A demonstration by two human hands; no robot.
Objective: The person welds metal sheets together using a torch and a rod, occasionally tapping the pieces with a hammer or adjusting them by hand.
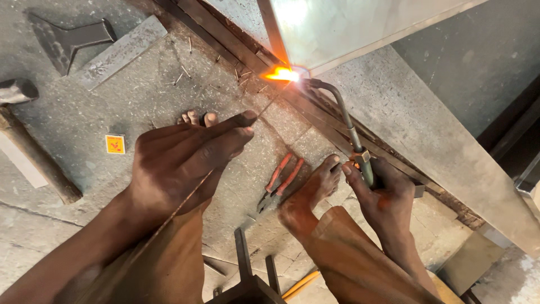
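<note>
Largest first: the sheet-metal panel (349, 28) leans over the concrete floor (84, 118) at twelve o'clock, its lower corner glowing where the flame (281, 73) licks the seam. Your right hand (382, 197) is wrapped tight round the torch (346, 121), whose neck runs up toward eleven o'clock into that flame, while your left hand (185, 163) pinches a thin filler rod (270, 107) between thumb and fingertips, its long axis pointing to one o'clock at the same corner. The rod tip seems to meet the flame, though glare hides it, and the red-handled pliers (278, 183) lie untouched between your feet.
</note>
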